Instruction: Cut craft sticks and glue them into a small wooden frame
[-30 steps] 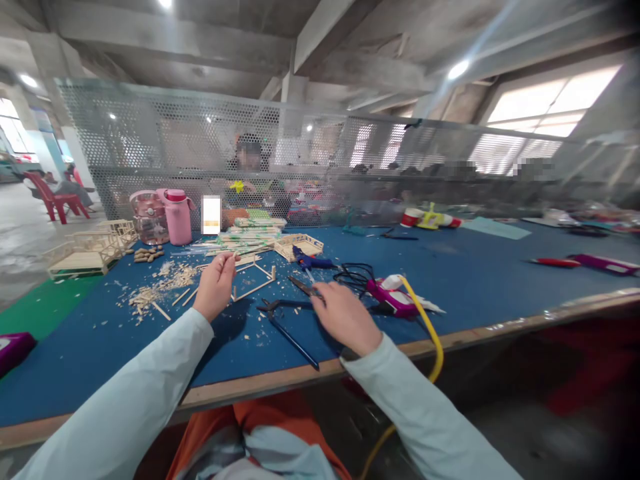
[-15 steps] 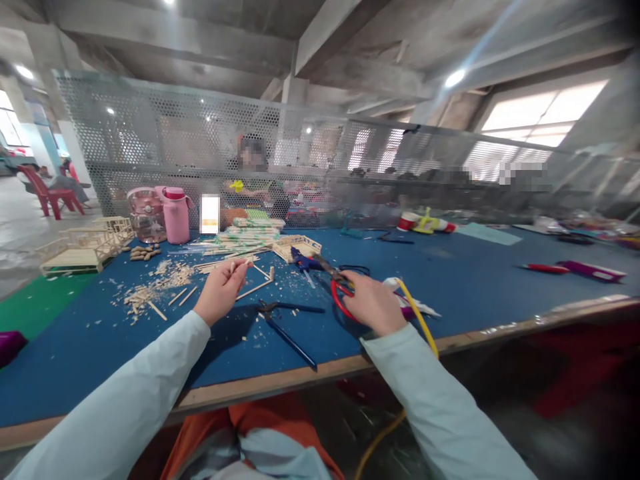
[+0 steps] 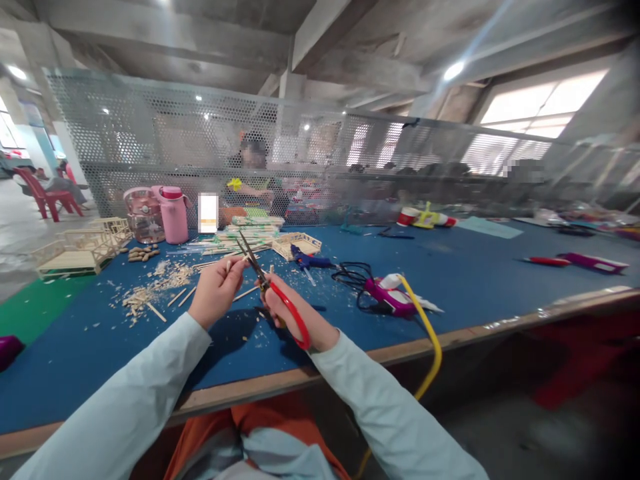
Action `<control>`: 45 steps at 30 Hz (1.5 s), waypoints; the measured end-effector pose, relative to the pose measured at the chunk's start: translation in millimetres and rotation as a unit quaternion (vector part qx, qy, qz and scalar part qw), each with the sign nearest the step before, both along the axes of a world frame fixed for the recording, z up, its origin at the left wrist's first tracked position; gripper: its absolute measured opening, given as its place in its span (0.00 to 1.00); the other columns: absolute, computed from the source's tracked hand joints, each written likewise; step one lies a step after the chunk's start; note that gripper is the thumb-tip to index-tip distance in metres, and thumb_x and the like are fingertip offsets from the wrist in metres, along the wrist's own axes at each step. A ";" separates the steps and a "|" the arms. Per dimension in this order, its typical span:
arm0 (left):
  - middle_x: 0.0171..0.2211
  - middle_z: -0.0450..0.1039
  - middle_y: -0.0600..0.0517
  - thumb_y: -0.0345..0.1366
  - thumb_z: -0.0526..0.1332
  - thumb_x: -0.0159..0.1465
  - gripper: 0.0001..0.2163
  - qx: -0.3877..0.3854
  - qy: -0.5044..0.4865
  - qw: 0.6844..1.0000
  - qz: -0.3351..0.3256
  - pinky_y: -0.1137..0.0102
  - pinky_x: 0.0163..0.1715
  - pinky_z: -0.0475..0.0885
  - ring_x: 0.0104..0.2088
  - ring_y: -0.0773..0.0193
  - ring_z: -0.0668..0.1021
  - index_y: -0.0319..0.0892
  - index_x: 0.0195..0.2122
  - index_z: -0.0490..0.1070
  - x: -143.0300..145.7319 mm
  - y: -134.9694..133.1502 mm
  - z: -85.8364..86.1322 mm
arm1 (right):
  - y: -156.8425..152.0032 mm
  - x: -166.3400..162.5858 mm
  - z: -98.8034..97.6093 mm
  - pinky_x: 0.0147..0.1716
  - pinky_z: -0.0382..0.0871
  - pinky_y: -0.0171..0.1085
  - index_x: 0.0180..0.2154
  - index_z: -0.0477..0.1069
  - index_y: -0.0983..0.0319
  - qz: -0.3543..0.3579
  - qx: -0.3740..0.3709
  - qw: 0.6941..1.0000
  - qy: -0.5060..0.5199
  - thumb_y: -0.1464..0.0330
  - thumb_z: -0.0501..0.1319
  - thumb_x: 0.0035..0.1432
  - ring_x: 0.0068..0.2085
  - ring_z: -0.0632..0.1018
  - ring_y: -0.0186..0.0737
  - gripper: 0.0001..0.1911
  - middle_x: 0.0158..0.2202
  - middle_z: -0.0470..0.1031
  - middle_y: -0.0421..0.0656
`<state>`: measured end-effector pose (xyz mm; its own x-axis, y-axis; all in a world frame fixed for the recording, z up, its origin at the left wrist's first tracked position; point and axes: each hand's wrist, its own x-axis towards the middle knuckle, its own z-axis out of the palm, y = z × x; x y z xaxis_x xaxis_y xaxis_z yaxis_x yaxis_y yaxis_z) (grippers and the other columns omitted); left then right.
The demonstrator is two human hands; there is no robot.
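My right hand [image 3: 295, 307] grips a pair of scissors [image 3: 290, 312] with red handles, its blades parted and pointing up to the left. Between the fingertips of my left hand [image 3: 216, 288] is a small wooden stick [image 3: 229, 265], beside the blades; whether they touch it I cannot tell. Pliers [image 3: 319, 308] lie on the table, mostly hidden beneath my right hand. Behind the hands are bundles of thin wooden sticks [image 3: 250, 233] and a small wooden tray-like frame [image 3: 296, 245]. A blue glue gun [image 3: 309, 260] rests just right of that frame.
Wood scraps [image 3: 160, 287] cover the table's left part. A pink bottle [image 3: 173, 217], a clear jug [image 3: 144, 217], peanuts [image 3: 143, 254] and wooden models [image 3: 75, 250] stand beyond. On the right are a purple power strip [image 3: 393, 298] and yellow cable [image 3: 425, 333]. A perforated screen [image 3: 190, 140] borders the back.
My right hand has brought the scissors left, from beside the glue gun to my left hand, and their blades now point toward its fingertips. My left hand has barely moved.
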<state>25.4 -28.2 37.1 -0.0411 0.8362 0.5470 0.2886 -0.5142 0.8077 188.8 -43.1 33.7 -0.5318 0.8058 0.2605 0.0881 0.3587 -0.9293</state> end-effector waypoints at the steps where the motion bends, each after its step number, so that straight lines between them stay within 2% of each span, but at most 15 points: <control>1: 0.15 0.60 0.58 0.45 0.51 0.61 0.15 0.029 0.047 0.998 0.034 0.75 0.18 0.57 0.16 0.72 0.63 0.39 0.32 0.69 -0.9 -1.2 0.7 | -0.2 -0.8 0.4 0.19 0.58 0.28 0.44 0.59 0.59 0.004 0.012 1.000 -0.005 0.48 0.50 0.53 0.23 0.60 0.28 0.25 0.27 0.57 0.37; 4: 0.17 0.64 0.56 0.42 0.50 0.62 0.15 0.078 0.157 0.980 0.094 0.75 0.22 0.59 0.19 0.70 0.66 0.40 0.34 0.72 -2.8 -4.8 3.5 | -1.4 -0.4 2.8 0.21 0.58 0.29 0.46 0.59 0.60 0.005 0.034 0.999 -0.022 0.48 0.49 0.53 0.24 0.60 0.29 0.27 0.28 0.59 0.38; 7: 0.17 0.67 0.55 0.40 0.49 0.62 0.15 0.099 0.209 0.967 0.108 0.75 0.23 0.60 0.19 0.69 0.67 0.40 0.35 0.73 -3.5 -7.0 5.4 | -2.5 0.0 2.6 0.21 0.57 0.29 0.45 0.60 0.61 -0.001 0.038 0.999 -0.025 0.47 0.48 0.53 0.24 0.59 0.29 0.27 0.28 0.59 0.38; 14: 0.20 0.70 0.53 0.39 0.48 0.63 0.15 0.121 0.225 0.961 0.107 0.75 0.23 0.61 0.19 0.68 0.68 0.41 0.37 0.72 -3.9 -7.9 4.4 | -0.1 -0.7 -8.4 0.18 0.55 0.29 0.46 0.59 0.59 0.025 0.009 1.000 -0.002 0.47 0.47 0.54 0.21 0.57 0.28 0.27 0.27 0.57 0.37; 18: 0.19 0.69 0.54 0.39 0.48 0.63 0.15 0.134 0.233 0.958 0.101 0.75 0.23 0.61 0.19 0.69 0.68 0.40 0.38 0.72 -4.5 -8.6 3.6 | -0.3 0.2 -5.9 0.19 0.56 0.29 0.46 0.58 0.60 0.026 0.023 0.999 -0.006 0.47 0.47 0.54 0.22 0.59 0.28 0.27 0.28 0.58 0.38; 21: 0.22 0.72 0.52 0.37 0.49 0.62 0.14 0.155 0.258 0.947 0.109 0.75 0.25 0.63 0.22 0.67 0.72 0.40 0.39 0.72 -5.9 -7.3 1.2 | -1.2 -0.6 -0.3 0.22 0.58 0.30 0.44 0.60 0.61 0.002 0.047 0.998 -0.031 0.55 0.52 0.56 0.23 0.61 0.29 0.20 0.27 0.60 0.37; 25: 0.32 0.76 0.47 0.35 0.50 0.61 0.13 0.168 0.282 0.937 0.118 0.73 0.31 0.66 0.30 0.63 0.76 0.40 0.41 0.72 -8.1 -4.4 -3.0 | -1.6 -4.1 2.2 0.27 0.59 0.31 0.39 0.64 0.62 -0.077 0.103 0.989 -0.073 0.71 0.54 0.50 0.24 0.63 0.31 0.11 0.24 0.63 0.36; 28: 0.35 0.76 0.47 0.35 0.50 0.61 0.13 0.170 0.267 0.944 0.096 0.73 0.33 0.67 0.33 0.62 0.76 0.41 0.40 0.72 -7.0 -4.1 -3.6 | -0.6 -7.7 -1.6 0.28 0.59 0.32 0.32 0.66 0.62 -0.121 0.151 0.978 -0.077 0.75 0.51 0.46 0.25 0.64 0.31 0.09 0.23 0.64 0.37; 30: 0.32 0.75 0.48 0.36 0.50 0.61 0.12 0.160 0.244 0.953 0.079 0.73 0.32 0.66 0.31 0.63 0.75 0.41 0.38 0.72 -4.4 -4.6 -2.5 | 1.2 -10.2 -5.1 0.27 0.58 0.32 0.29 0.65 0.62 -0.128 0.147 0.979 -0.059 0.76 0.50 0.45 0.24 0.64 0.31 0.08 0.22 0.63 0.37; 33: 0.20 0.68 0.53 0.39 0.50 0.62 0.12 0.097 0.150 0.982 0.053 0.74 0.24 0.63 0.21 0.68 0.70 0.40 0.33 0.70 0.5 -3.9 -1.6 | 5.1 -13.5 -8.4 0.25 0.58 0.31 0.34 0.63 0.62 -0.101 0.102 0.990 0.001 0.75 0.50 0.47 0.23 0.63 0.31 0.10 0.23 0.61 0.36; 35: 0.15 0.60 0.57 0.42 0.49 0.62 0.13 0.040 0.049 0.998 0.002 0.75 0.18 0.59 0.15 0.71 0.64 0.40 0.32 0.68 2.7 -1.9 -2.8 | 7.3 -14.6 -7.8 0.25 0.58 0.31 0.39 0.61 0.61 -0.083 0.096 0.992 0.025 0.75 0.51 0.46 0.24 0.63 0.31 0.14 0.24 0.60 0.35; 38: 0.12 0.53 0.61 0.46 0.49 0.62 0.15 -0.015 -0.057 0.995 -0.077 0.76 0.14 0.54 0.13 0.73 0.58 0.40 0.32 0.65 3.2 1.0 -5.3 | 7.5 -14.3 -3.5 0.26 0.58 0.31 0.40 0.61 0.61 -0.076 0.118 0.990 -0.004 0.74 0.54 0.48 0.25 0.62 0.30 0.15 0.25 0.60 0.35; 40: 0.12 0.54 0.61 0.46 0.50 0.61 0.14 -0.014 -0.048 0.996 -0.074 0.76 0.14 0.54 0.13 0.73 0.58 0.40 0.32 0.65 2.2 1.0 -5.3 | 5.6 -13.4 -0.5 0.27 0.58 0.31 0.40 0.61 0.62 -0.069 0.124 0.990 -0.027 0.69 0.55 0.51 0.25 0.62 0.30 0.12 0.26 0.60 0.36; 45: 0.15 0.59 0.58 0.42 0.49 0.62 0.13 0.032 0.071 0.997 0.008 0.75 0.19 0.58 0.16 0.71 0.63 0.39 0.34 0.69 -2.0 -4.2 0.8 | 1.0 -11.9 0.6 0.28 0.60 0.32 0.39 0.61 0.63 -0.058 0.140 0.988 -0.035 0.60 0.54 0.55 0.26 0.63 0.31 0.14 0.26 0.61 0.37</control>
